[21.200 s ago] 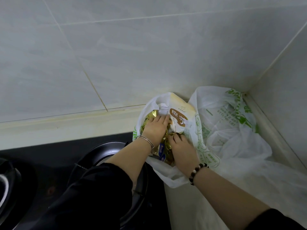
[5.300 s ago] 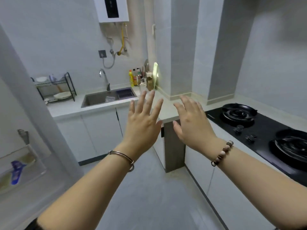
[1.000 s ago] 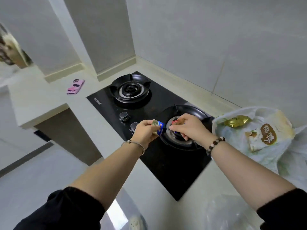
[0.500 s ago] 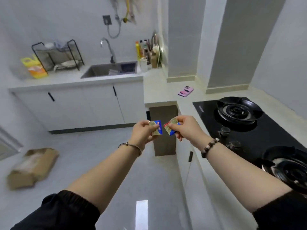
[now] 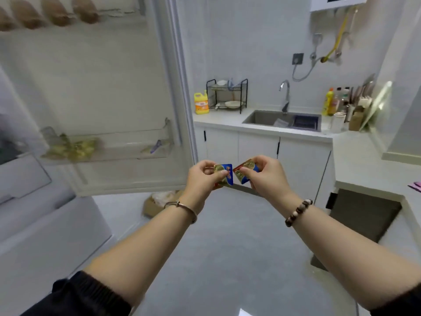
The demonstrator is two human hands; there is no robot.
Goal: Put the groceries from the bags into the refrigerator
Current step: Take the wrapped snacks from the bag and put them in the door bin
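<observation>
As left hand (image 5: 202,177) pinches one packet (image 5: 225,174), right hand (image 5: 270,177) seemingly another

The refrigerator door (image 5: 102,76) stands left, sink (image 5: 268,118) behind at right, a box (image 5: 149,207) on the floor (image 5: 227,247) between.

Small home kitchen

An open refrigerator door (image 5: 95,87) with a row of brown eggs (image 5: 54,12) in its top rack stands at the left. A white counter (image 5: 227,119) over white cabinets (image 5: 257,151) carries a sunken sink (image 5: 262,117) with a tap (image 5: 284,92), a black dish rack (image 5: 226,94), a yellow detergent bottle (image 5: 201,103) and a cluster of bottles (image 5: 330,102). A wall-mounted water heater (image 5: 335,3) hangs above.
</observation>
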